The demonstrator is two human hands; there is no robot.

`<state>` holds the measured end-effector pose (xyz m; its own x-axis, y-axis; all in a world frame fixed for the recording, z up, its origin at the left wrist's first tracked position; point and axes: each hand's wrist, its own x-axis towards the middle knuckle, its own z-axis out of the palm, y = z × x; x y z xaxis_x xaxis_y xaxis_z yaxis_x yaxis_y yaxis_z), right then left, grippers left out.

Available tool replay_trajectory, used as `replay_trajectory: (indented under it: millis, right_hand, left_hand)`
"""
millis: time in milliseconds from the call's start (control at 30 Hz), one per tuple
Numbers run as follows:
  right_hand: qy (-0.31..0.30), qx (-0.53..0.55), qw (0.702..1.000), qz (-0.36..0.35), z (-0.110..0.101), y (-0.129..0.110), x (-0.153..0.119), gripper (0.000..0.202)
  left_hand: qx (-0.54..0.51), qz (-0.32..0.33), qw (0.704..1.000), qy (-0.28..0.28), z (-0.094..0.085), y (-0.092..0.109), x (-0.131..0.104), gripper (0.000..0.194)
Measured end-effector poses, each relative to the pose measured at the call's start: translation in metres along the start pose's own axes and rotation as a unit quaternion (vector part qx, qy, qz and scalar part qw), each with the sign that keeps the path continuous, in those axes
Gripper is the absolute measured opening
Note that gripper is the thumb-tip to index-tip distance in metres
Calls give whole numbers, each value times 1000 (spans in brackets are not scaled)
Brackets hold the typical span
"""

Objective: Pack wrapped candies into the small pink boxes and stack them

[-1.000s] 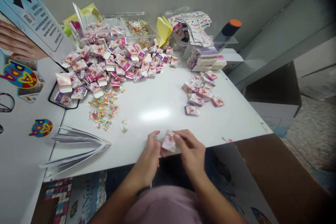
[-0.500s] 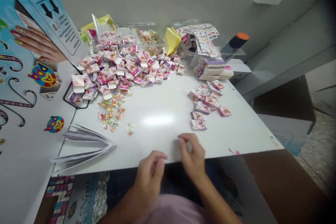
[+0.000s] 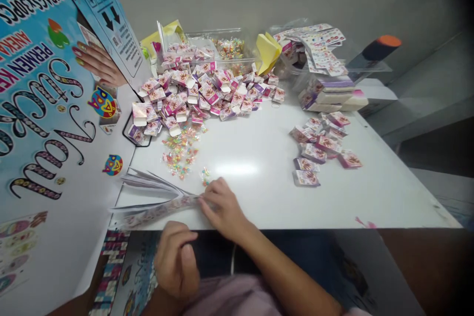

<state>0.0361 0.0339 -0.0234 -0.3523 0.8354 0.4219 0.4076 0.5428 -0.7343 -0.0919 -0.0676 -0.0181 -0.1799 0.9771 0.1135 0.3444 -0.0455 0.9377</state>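
Observation:
My right hand pinches the right-hand end of a folded stack of printed sheets near the table's front edge. Just off that edge, my left hand is curled with its fingers bent; nothing shows in it. Beyond my right hand lies a small clear packet of colourful pieces. More such packets form a loose pile left of centre. A heap of small pink and purple boxes spreads behind them. Several closed boxes lie in a group on the right.
The white table carries clear plastic bins at the back and sticker sheets over stacked purple-and-white packs. A dark cylinder with an orange end leans at back right. A large printed carton stands at the left.
The view has turned left. My right hand has moved left onto the end of the folded sheets. My left hand has moved left and nearer to me, off the table edge.

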Motion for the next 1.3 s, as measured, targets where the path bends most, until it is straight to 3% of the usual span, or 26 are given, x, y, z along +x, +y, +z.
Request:
replay_trajectory:
  millis: [67, 100, 167, 200, 267, 333, 400, 467, 533, 600, 667, 733, 767, 833, 900, 967, 1033, 1100, 1200, 1300]
  right_hand:
    - [81, 44, 996, 13, -27, -4, -13, 14]
    - [107, 73, 991, 23, -42, -7, -20, 12]
    - [90, 154, 983, 46, -71, -14, -31, 14]
    - [82, 180, 979, 53, -84, -17, -36, 16]
    - [105, 159, 981, 39, -104, -25, -41, 24]
    - [139, 63, 988, -20, -118, -32, -44, 34]
    - [103, -39, 989, -97, -128, -38, -46, 43]
    - [6, -103, 986, -133, -134, -43, -49, 45]
    - [-82, -120, 982, -121, -135, -46, -55, 41]
    - [-85, -89, 987, -107, -129, -46, -64, 42]
    - [42, -57, 995, -69, -116, -43, -72, 45]
    - [195, -24, 980, 35, -101, -38, -76, 40]
    - [213, 16, 972, 102, -94, -35, -77, 30]
    - [156, 142, 951, 228, -82, -32, -74, 14]
    - [97, 271, 912, 293, -74, -32, -68, 22]
    - [105, 330, 888, 301, -71, -38, -60, 23]
    - [93, 351, 895, 258, -69, -46, -53, 22]
    - [50, 372, 899, 225, -67, -55, -49, 26]
    - [28, 410, 881, 234, -60, -59, -49, 30]
    - [19, 366, 915, 170, -53, -47, -47, 23]
  left_hand:
    - [111, 134, 977, 124, -3, 3, 12, 17]
    - [159, 181, 957, 161, -1, 6, 20, 25]
    - [208, 212, 946, 131, 7, 17, 36, 45]
    - [204, 205, 955, 69, 13, 23, 43, 43]
    - [143, 138, 976, -92, 27, 37, 52, 23]
    - [26, 1, 978, -207, 44, 51, 55, 22]
    - [-142, -145, 954, -220, 59, 63, 55, 36]
    - [-297, -238, 906, -188, 71, 71, 53, 54]
    - [-365, -270, 875, -171, 79, 73, 52, 58]
    - [-353, -275, 879, -168, 85, 71, 51, 46]
    - [-326, -258, 898, -142, 87, 67, 49, 35]
    - [-316, -217, 917, -108, 87, 66, 46, 32]
    - [-315, -189, 925, -97, 87, 66, 44, 32]
    - [-313, -142, 933, -105, 84, 68, 41, 32]
    - [-282, -112, 945, -120, 79, 68, 41, 34]
    - [-195, -90, 971, -102, 73, 64, 41, 34]
    - [-117, -69, 990, -36, 66, 57, 41, 29]
    - [-111, -90, 990, 7, 56, 49, 36, 31]
    - [-150, -197, 968, -48, 39, 42, 23, 34]
    - [-130, -207, 964, -108, 22, 40, 16, 32]
